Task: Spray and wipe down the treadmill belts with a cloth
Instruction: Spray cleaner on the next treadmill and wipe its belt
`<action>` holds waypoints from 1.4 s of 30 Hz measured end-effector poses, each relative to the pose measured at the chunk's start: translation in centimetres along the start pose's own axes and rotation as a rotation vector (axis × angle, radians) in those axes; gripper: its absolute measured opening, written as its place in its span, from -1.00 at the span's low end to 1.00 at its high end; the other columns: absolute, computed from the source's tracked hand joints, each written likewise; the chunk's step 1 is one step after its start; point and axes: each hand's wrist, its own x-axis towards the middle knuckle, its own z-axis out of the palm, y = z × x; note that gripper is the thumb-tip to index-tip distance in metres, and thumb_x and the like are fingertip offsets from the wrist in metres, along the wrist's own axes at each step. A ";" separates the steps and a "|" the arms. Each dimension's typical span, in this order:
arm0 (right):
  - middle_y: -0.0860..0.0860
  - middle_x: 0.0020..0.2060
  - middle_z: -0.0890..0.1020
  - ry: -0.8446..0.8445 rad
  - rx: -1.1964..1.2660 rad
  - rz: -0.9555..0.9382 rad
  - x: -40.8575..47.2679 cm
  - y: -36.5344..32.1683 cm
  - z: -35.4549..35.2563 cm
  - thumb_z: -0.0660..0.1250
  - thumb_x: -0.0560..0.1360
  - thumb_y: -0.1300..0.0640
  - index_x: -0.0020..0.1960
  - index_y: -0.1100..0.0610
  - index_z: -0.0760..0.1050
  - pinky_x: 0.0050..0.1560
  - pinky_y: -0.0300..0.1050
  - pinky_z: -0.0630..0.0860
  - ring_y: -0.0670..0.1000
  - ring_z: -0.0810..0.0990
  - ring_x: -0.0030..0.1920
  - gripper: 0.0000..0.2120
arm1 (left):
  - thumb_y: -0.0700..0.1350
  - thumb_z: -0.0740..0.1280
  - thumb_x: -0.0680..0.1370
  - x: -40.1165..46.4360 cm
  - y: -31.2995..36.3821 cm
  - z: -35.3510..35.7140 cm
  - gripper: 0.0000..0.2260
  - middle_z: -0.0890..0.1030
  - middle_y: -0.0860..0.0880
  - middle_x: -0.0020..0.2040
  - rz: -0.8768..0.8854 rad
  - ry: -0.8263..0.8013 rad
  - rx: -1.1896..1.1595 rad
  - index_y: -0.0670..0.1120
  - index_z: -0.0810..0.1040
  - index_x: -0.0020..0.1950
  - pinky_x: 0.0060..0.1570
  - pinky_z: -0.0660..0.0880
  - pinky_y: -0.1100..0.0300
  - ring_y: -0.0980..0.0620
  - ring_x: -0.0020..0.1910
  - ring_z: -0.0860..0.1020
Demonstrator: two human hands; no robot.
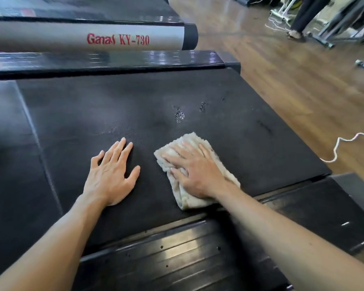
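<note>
Currently: cloth (pixel 200 143) soft, limp, light, flat on belt (pixel 93 106); right hand (pixel 194 175) presses it, fingers straight, spread. Left hand (pixel 111 175) flat on belt, fingers apart. Droplets (pixel 179 116) beyond cloth. Best hold: palm pressure mid-cloth, bunches likely otherwise.

A gym: a black treadmill belt (pixel 135 114), a rail labelled "Ganas KY-730" (pixel 88 37), a wood floor (pixel 292 80) and other exercise-machine frames (pixel 343 28) beyond.

Treadmill belt (pixel 93 114): black, textured, flat, few wet droplets (pixel 179 116) glistening near middle. Cloth (pixel 189 141): off-white, folded, crumpled, lying flat on belt near rear edge.
</note>
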 end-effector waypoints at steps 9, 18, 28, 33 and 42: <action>-0.16 0.47 0.40 0.050 -0.212 0.316 8.9 4.5 -1.4 -0.05 0.61 -0.17 0.44 -0.29 0.35 0.55 0.18 0.01 0.05 0.22 0.52 -0.55 | 0.37 -0.15 0.49 0.5 -0.5 0.0 -0.26 -0.06 0.14 0.67 0.026 0.009 -0.016 0.14 0.00 0.66 0.58 -0.10 0.06 0.20 0.62 -0.13; -0.28 0.59 0.20 0.016 -0.040 0.026 1.9 3.4 -0.7 0.00 0.59 -0.22 0.54 -0.32 0.28 0.61 0.09 -0.14 -0.12 0.01 0.63 -0.48 | 0.36 -0.18 0.49 0.5 0.2 -0.5 -0.25 -0.12 0.15 0.66 0.005 0.005 -0.024 0.14 -0.03 0.66 0.58 -0.11 0.08 0.21 0.61 -0.17; -0.10 0.56 0.30 0.066 -0.152 0.270 14.1 2.6 -0.3 0.03 0.67 -0.15 0.51 -0.24 0.32 0.57 0.24 -0.02 0.08 0.11 0.58 -0.58 | 0.36 -0.18 0.51 0.5 -0.1 -0.5 -0.28 -0.11 0.15 0.66 0.025 0.014 -0.028 0.16 -0.05 0.66 0.58 -0.10 0.07 0.21 0.62 -0.16; -0.18 0.59 0.22 -0.005 -0.059 -0.013 7.6 2.3 0.0 0.06 0.65 -0.16 0.51 -0.28 0.33 0.59 0.13 -0.18 -0.02 0.01 0.62 -0.56 | 0.37 -0.19 0.52 0.6 -0.2 -0.3 -0.28 -0.13 0.16 0.66 0.033 0.012 -0.018 0.17 -0.07 0.66 0.58 -0.10 0.07 0.22 0.61 -0.19; -0.15 0.39 0.45 0.050 -0.177 0.344 15.5 6.9 -2.4 -0.02 0.63 -0.11 0.34 -0.23 0.40 0.46 0.23 0.16 0.06 0.31 0.44 -0.64 | 0.36 -0.15 0.52 0.6 0.0 -0.4 -0.29 -0.10 0.16 0.66 0.031 0.014 -0.026 0.16 -0.02 0.66 0.58 -0.08 0.06 0.22 0.61 -0.17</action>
